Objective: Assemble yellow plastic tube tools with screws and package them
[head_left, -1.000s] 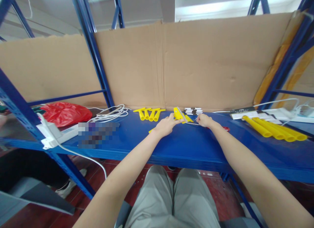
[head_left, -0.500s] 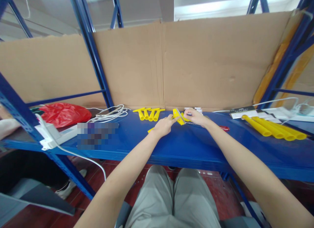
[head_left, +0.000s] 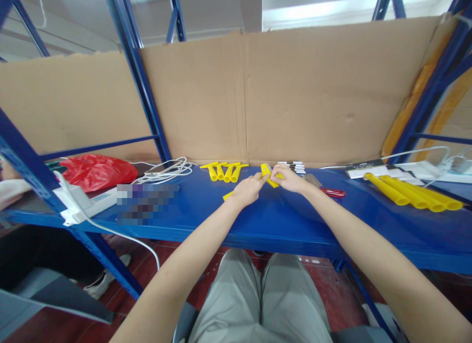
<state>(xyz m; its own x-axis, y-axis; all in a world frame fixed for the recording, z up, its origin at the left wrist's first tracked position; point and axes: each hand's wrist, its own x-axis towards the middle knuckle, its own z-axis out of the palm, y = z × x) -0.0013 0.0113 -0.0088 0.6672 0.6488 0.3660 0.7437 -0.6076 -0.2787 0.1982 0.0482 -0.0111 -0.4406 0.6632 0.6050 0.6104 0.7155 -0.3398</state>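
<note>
My left hand (head_left: 248, 189) grips a yellow T-shaped tool, which looks like a scraper (head_left: 273, 184), by its handle. The end of that handle shows past my wrist, and the wide head points away over the blue shelf. A grey metal strip (head_left: 268, 168) lies along the head. My right hand (head_left: 291, 178) is closed in a pinch at the head, right against the strip; whatever small thing its fingers hold is hidden. Close to my right wrist are a red-handled screwdriver (head_left: 333, 192) and a flat grey metal piece (head_left: 311, 180).
Several yellow T-shaped scrapers (head_left: 227, 172) stand in a row at the back. Yellow tubes (head_left: 413, 191) lie at the right. Small black-and-white packets (head_left: 295, 167) sit by the cardboard wall (head_left: 313, 97). At left are a red bag (head_left: 99, 172), white cable (head_left: 162, 173) and power strip (head_left: 90, 203).
My right hand has shifted slightly left onto the scraper's head and covers part of the metal strip. More of the screwdriver and the grey piece shows. My left hand has barely moved.
</note>
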